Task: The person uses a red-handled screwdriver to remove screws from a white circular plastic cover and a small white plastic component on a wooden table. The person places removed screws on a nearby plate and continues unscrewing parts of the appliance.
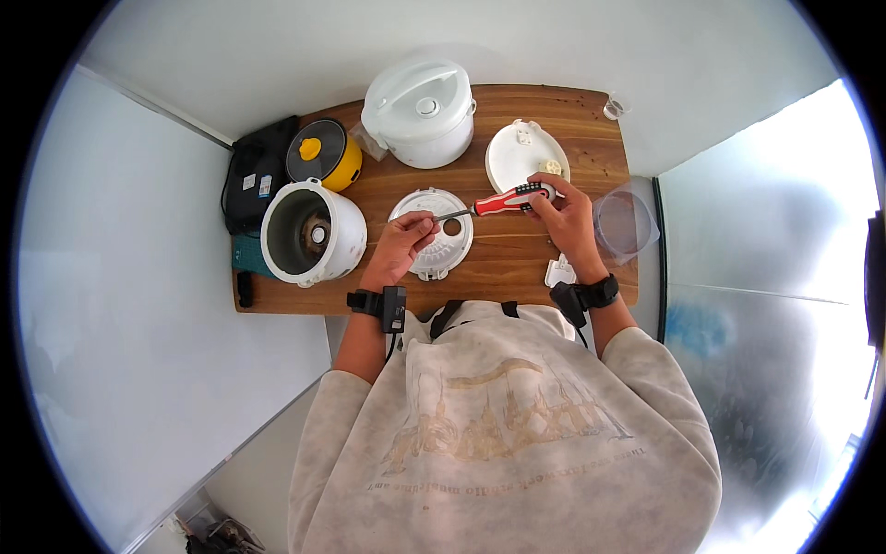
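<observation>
A red, white and black screwdriver lies across my hands above a white, perforated plastic disc on the table. My right hand is closed around its handle. My left hand pinches the far end of the metal shaft, hiding the tip. A white round lid part with small cream pieces sits behind my right hand, and a small white plastic part lies beside my right wrist.
The wooden table also holds an open white cooker body, a yellow lidded pot, a closed white cooker, a black case, a clear container and a small cup. Walls stand close on both sides.
</observation>
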The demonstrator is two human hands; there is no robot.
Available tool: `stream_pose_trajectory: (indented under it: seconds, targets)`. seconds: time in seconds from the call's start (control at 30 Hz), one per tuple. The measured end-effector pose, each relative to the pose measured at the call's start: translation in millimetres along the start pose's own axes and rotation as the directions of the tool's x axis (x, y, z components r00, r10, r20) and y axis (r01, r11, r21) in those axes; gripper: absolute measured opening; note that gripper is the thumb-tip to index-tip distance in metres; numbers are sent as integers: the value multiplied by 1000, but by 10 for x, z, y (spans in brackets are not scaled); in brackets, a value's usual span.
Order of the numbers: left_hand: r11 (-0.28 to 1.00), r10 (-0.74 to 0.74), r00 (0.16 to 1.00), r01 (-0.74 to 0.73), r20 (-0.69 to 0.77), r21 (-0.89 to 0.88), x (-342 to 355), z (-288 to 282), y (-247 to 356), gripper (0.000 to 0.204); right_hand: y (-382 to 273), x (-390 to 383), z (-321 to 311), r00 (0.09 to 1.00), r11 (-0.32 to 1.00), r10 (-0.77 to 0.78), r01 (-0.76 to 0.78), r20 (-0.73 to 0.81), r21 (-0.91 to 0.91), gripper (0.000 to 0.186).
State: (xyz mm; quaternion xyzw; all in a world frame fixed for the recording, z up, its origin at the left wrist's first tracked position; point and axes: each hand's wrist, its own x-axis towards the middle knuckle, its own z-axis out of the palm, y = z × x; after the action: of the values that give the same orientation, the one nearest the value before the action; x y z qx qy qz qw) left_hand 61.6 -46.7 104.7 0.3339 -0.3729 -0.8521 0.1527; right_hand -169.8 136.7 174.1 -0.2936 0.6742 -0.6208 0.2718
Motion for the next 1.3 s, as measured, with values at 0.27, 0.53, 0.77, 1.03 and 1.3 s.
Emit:
stream_pose_trajectory:
  seconds: [0.27, 0.53, 0.77, 1.03, 1.3]
  targets:
    - [998, 44, 997, -41, -69, 48, 14, -10, 24, 22, -212, 2, 42, 981, 976, 195, -193, 15, -99, 28]
    - [990, 75, 994, -64, -81, 123, -2, 13, 101, 24, -104, 15, 16, 986, 984, 79, -54, 146, -169, 27]
    - [996, 92, 990, -89, -110, 26, 56, -70, 37, 21, -315, -67, 111, 956, 927, -117, 203, 271, -317, 39]
    - [987, 140, 982, -149, -130, -59, 65, -83, 71, 20, -352, -72, 180, 982, 937, 3, 62, 187, -343, 38]
    - [977, 164, 982, -174, -93, -122, 30, -44, 122, 19, -409, -64, 160, 982, 967, 94, -50, 166, -249, 35]
